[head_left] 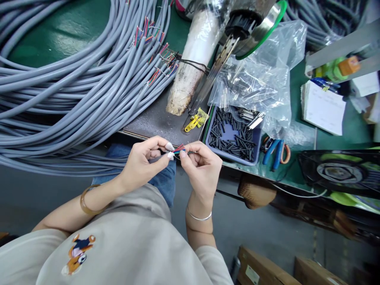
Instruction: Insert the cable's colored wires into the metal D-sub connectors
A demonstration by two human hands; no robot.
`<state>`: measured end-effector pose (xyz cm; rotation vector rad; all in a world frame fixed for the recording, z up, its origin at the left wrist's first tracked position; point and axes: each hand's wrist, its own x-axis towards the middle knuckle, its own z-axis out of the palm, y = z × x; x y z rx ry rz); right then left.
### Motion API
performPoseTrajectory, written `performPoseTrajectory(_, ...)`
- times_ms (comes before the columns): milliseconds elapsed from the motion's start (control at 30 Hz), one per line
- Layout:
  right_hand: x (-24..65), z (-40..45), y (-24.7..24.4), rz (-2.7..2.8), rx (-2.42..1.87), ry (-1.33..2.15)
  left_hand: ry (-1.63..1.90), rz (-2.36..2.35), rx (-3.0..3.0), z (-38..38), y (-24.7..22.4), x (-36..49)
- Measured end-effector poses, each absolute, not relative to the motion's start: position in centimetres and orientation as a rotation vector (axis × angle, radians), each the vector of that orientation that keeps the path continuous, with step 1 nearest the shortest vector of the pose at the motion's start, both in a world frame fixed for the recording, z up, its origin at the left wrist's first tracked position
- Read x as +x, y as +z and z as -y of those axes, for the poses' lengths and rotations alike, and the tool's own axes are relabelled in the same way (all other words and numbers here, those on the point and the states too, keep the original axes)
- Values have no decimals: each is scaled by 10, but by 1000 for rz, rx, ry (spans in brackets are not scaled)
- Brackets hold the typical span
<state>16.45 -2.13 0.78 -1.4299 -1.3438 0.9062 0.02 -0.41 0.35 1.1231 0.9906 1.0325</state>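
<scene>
Between my two hands are thin coloured wires [178, 149], red, blue and green among them, at the end of a grey cable. My left hand [150, 156] pinches them from the left with thumb and forefinger. From the right, my right hand [202, 162] pinches the same wires near their tips, its other fingers curled. Both hands are held just off the front edge of the bench, above my lap. Many grey cables [89, 91] with stripped, coloured wire ends [160, 67] lie to the left. The exact ends in my fingers are partly hidden.
A purple tray [234, 158] of short black tubes stands right of my hands, partly under a clear plastic bag [267, 79]. Blue-handled pliers [277, 154], a black fan [341, 172] and a paper pad [323, 107] lie further right. A solder spool [267, 27] and yellow clip [194, 122] sit ahead.
</scene>
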Motion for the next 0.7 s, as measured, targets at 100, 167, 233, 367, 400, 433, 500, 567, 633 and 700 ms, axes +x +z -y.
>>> performPoseTrajectory(100, 166, 19, 3, 1266, -1431, 1005, 1048, -988, 1124, 6, 3, 0)
performPoseTrajectory(167, 167, 19, 0, 1231, -1420, 1056, 1040, -944, 1124, 6, 2, -1)
performPoseTrajectory(233, 169, 20, -1, 1232, -1392, 1075, 1027, -859, 1107, 4, -1, -4)
performPoseTrajectory(367, 168, 27, 3, 1352, -1321, 1002, 961, -621, 1029, -6, -13, -14)
performPoseTrajectory(400, 166, 29, 5, 1400, -1316, 957, 925, -591, 1004, -8, -16, -17)
performPoseTrajectory(433, 165, 31, 7, 1447, -1315, 907, 890, -575, 978, -10, -20, -19)
performPoseTrajectory(500, 161, 35, 11, 1535, -1303, 813, 839, -562, 934, -13, -26, -23)
performPoseTrajectory(567, 158, 37, 14, 1599, -1276, 738, 825, -556, 905, -14, -30, -25)
performPoseTrajectory(633, 157, 37, 17, 1649, -1258, 671, 820, -559, 895, -14, -30, -27)
performPoseTrajectory(700, 157, 37, 19, 1706, -1250, 612, 801, -562, 897, -14, -29, -28)
